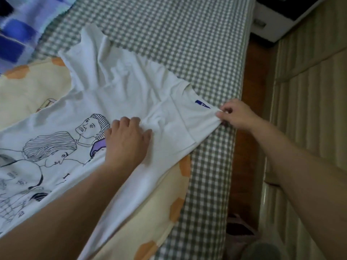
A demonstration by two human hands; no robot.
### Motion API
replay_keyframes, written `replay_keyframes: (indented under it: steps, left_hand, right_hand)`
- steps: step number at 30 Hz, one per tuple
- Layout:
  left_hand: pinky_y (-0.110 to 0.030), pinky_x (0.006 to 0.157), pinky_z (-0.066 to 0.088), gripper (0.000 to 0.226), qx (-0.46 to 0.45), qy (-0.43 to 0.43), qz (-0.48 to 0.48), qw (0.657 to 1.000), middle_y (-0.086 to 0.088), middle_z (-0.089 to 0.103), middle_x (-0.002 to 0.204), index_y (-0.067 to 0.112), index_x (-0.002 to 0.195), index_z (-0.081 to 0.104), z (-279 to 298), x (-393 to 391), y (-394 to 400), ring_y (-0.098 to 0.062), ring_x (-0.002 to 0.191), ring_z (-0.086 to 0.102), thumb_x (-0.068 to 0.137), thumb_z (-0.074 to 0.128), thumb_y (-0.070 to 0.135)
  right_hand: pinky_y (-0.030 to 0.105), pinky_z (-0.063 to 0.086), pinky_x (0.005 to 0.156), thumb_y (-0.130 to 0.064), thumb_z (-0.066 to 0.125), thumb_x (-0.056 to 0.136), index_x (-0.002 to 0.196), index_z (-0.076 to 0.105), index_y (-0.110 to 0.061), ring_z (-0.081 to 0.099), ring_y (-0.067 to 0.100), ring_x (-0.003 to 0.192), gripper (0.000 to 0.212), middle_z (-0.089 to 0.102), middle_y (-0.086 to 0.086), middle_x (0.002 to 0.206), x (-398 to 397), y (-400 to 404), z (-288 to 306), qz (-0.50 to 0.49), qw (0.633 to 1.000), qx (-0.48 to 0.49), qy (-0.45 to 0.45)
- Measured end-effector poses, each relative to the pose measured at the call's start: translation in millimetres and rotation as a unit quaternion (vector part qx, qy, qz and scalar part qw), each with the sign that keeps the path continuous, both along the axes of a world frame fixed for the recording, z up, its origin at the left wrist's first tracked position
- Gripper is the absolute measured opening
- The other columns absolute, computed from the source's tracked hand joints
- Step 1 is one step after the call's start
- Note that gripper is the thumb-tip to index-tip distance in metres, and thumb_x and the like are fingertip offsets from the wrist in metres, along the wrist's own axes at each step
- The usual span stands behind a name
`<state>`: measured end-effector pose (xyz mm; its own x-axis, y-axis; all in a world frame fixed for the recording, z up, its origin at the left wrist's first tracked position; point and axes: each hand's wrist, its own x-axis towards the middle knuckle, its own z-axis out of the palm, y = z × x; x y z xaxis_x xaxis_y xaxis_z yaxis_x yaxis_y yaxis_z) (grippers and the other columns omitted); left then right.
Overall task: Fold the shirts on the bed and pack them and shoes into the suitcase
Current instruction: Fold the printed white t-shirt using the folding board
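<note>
Checked grey-and-white bed cover (187, 34) serves as the work surface, with a cream sheet with orange patches (30, 91) lying under most of the garment and a wooden floor strip (251, 91) beyond the bed edge. White printed t-shirt (116, 94) lies spread flat, print side up. Right hand (234, 113) pinches the hem of one sleeve between thumb and fingertips, pulling it outward past the bed edge side; the sleeve cloth is taut from the pinch back toward the body panel. Left hand (127, 141) rests on the chest area inboard of that pinch, fingers slightly curled, pressing rather than grasping. Fabric judged light, limp, non-slippery, creasing easily: best taken at seams, hems or shoulder points. Long axis runs from lower left to upper right, sleeves crosswise. Suitcase and shoes not in view
</note>
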<state>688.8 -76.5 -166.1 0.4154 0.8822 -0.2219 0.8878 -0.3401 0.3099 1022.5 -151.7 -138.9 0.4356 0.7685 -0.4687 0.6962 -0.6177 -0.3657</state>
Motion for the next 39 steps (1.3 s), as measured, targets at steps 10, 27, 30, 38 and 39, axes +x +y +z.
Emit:
replay_keyframes:
  steps: [10, 27, 30, 38, 39]
  left_hand:
    - [-0.05, 0.097, 0.037, 0.017, -0.028, -0.052, 0.102, 0.993, -0.009, 0.05, 0.102, 0.014, 0.097, 0.056, 17, 9, 37, -0.039, 0.097, 0.056, 0.1, 0.048, 0.029]
    - [-0.033, 0.053, 0.034, 0.017, -0.01, -0.047, -0.221, 0.974, 0.001, 0.045, 0.072, 0.019, 0.083, 0.047, 6, -6, -100, -0.02, 0.058, 0.042, 0.078, 0.06, 0.009]
    - [-0.032, 0.051, 0.028, 0.026, -0.006, -0.076, -0.24, 0.968, 0.003, 0.034, 0.066, 0.022, 0.077, 0.04, 18, 1, -100, -0.016, 0.055, 0.028, 0.068, 0.053, 0.002]
    - [-0.036, 0.051, 0.039, 0.017, -0.042, 0.002, -0.209, 0.977, -0.001, 0.049, 0.075, 0.017, 0.086, 0.051, 23, -17, -119, -0.023, 0.061, 0.049, 0.079, 0.066, 0.016]
    - [-0.036, 0.049, 0.039, 0.025, -0.043, 0.015, -0.207, 0.977, -0.001, 0.049, 0.071, 0.017, 0.084, 0.051, 21, -20, -120, -0.023, 0.057, 0.049, 0.073, 0.072, 0.01]
  right_hand:
    - [0.033, 0.045, 0.074, -0.028, 0.054, 0.102, 0.094, 0.07, -0.017, 0.061, 0.017, 0.084, 0.02, 0.067, -0.001, 0.09, -12, 22, -15, 0.015, 0.996, 0.089, 0.014]
    - [0.026, 0.035, 0.103, -0.026, 0.059, 0.101, 0.114, 0.067, -0.015, 0.046, 0.018, 0.111, 0.019, 0.04, 0.0, 0.119, -5, -17, -26, -0.095, 0.992, 0.082, -0.012]
    - [0.024, 0.034, 0.106, -0.018, 0.063, 0.098, 0.111, 0.07, -0.012, 0.049, 0.022, 0.119, 0.016, 0.045, 0.007, 0.128, 6, -25, -19, -0.091, 0.993, 0.073, -0.026]
    - [0.04, 0.021, 0.122, -0.009, 0.054, 0.091, 0.122, 0.068, -0.014, 0.023, 0.024, 0.142, 0.035, 0.037, 0.001, 0.151, -37, -23, -14, -0.099, 0.99, 0.086, -0.056]
    - [0.038, 0.02, 0.122, -0.012, 0.054, 0.093, 0.124, 0.068, -0.011, 0.022, 0.024, 0.143, 0.034, 0.036, 0.001, 0.152, -38, -22, -15, -0.102, 0.99, 0.079, -0.061]
